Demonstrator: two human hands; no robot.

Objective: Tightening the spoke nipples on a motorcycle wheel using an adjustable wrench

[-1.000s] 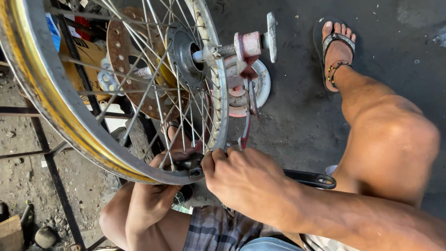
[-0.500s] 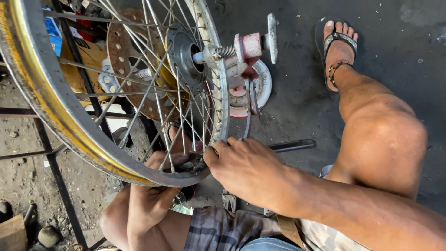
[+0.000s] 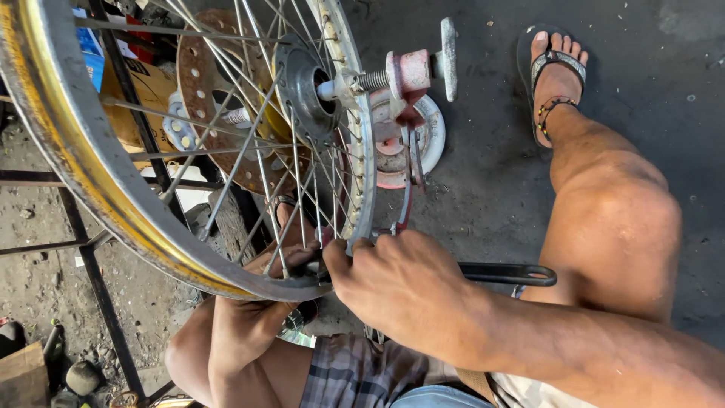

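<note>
Below the hub, at the near edge of the spoked wheel, the right hand has its grip clenched on a black tool, while the left hand grasps the rim from beneath.

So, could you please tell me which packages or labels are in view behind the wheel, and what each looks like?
Cardboard box: upper left, behind the spokes; brown, dark print.
Blue package: upper left, beside the box; blue and white, mostly hidden.
Red item: above the box; kind unclear.
</note>
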